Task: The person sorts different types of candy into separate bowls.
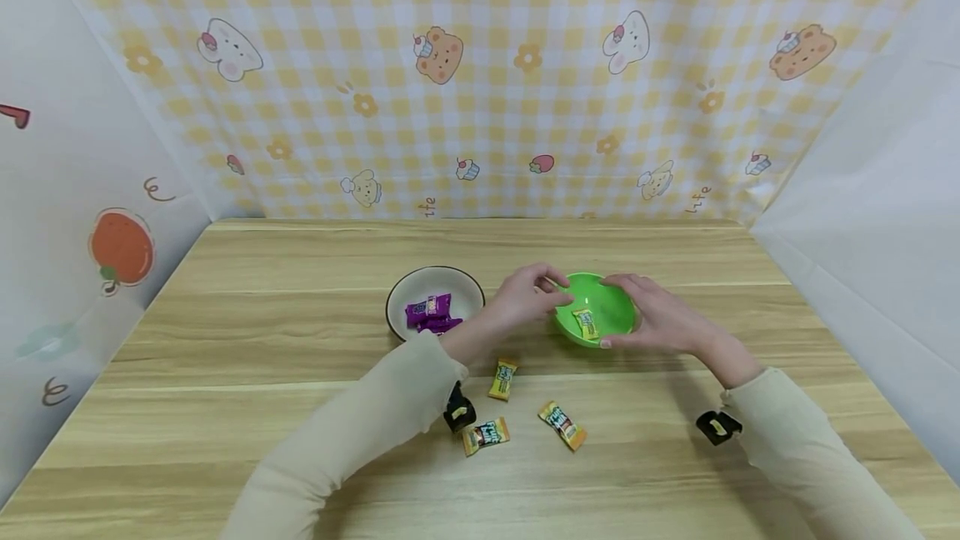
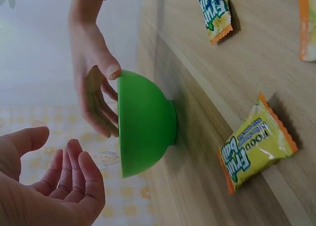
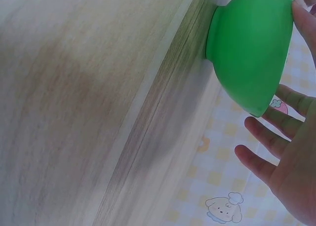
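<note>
Only the head view looks down into the green bowl point(image 1: 613, 305), where one yellow sweet point(image 1: 586, 323) lies, and only there does the white bowl point(image 1: 450, 280) with its purple sweets point(image 1: 431, 309) appear; both wrist views show the green bowl's outer wall. It stands between the hands: the right hand point(image 1: 658, 315) grips its rim, thumb and fingers spread around it; the left hand point(image 1: 528, 294), fingers loosely bent, thumb apart, holds nothing near the opposite rim.
</note>
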A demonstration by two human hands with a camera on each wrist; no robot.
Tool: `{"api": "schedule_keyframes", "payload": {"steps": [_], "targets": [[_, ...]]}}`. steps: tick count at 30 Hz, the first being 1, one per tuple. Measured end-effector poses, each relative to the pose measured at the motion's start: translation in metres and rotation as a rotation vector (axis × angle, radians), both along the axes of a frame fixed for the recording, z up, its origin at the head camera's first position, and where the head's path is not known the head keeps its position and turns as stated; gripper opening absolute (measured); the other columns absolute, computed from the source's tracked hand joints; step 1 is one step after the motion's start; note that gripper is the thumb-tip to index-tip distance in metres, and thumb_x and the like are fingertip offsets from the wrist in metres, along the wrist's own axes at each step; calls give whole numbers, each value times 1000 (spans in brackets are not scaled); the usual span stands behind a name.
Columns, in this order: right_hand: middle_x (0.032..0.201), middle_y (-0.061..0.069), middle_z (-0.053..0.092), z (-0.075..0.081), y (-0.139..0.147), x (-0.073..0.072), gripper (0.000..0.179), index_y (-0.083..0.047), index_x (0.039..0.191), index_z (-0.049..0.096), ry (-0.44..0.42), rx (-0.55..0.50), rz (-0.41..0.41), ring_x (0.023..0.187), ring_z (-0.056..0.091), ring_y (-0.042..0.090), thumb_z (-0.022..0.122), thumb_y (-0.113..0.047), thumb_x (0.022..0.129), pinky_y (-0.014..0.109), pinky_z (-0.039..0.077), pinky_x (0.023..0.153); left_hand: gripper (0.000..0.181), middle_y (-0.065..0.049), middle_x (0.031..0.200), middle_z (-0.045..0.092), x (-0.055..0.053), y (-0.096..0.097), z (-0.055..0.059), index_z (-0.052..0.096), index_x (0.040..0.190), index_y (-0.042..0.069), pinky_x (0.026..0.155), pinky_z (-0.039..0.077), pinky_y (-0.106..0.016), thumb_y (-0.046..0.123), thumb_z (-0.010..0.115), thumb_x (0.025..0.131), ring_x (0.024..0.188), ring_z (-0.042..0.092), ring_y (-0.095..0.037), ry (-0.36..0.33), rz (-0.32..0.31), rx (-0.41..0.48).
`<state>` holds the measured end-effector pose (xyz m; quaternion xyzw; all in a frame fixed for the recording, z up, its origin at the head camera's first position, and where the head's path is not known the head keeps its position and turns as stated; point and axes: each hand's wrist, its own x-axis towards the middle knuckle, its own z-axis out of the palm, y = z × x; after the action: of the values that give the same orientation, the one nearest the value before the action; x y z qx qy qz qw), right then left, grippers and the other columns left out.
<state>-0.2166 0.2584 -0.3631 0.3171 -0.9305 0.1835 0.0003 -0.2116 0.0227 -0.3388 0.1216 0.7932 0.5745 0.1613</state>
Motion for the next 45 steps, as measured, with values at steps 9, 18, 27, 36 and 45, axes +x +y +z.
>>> {"api": "schedule_keyframes", "payload": {"steps": [9,18,27,36,45], "targets": [[124,19,42,1,0,1,89,-3,128,38,-20,9,-15,110,41,32,68,-58,65,48,40,82,24,-6,84,56,21,-24,-5,58,100,3,68,49,-40,14,66,80,75,58,-24,-63,-138,20],[123,17,43,1,0,1,88,-4,128,38,-19,7,-11,111,40,32,68,-57,65,49,38,84,23,-4,80,56,47,-27,-22,58,95,1,57,50,-33,10,68,77,66,56,-22,-73,-275,-41],[124,18,43,1,-1,0,88,-3,128,38,-15,12,-12,111,40,32,67,-58,65,49,37,85,23,-2,75,57,58,-25,-36,57,95,0,53,49,-31,7,68,76,63,56,-21,-79,-347,-70],[124,18,42,1,-1,0,88,-4,128,38,-17,11,-13,112,40,32,67,-57,65,49,37,85,22,-2,75,56,62,-20,-44,58,91,-1,47,45,-26,2,70,72,62,51,-10,-88,-300,-43],[123,17,43,1,-1,1,87,-4,128,39,-8,15,-16,111,40,31,67,-58,65,49,37,85,22,-2,76,59,64,-12,-55,59,85,0,57,44,-17,1,74,68,69,53,-6,43,-353,-93]]}}
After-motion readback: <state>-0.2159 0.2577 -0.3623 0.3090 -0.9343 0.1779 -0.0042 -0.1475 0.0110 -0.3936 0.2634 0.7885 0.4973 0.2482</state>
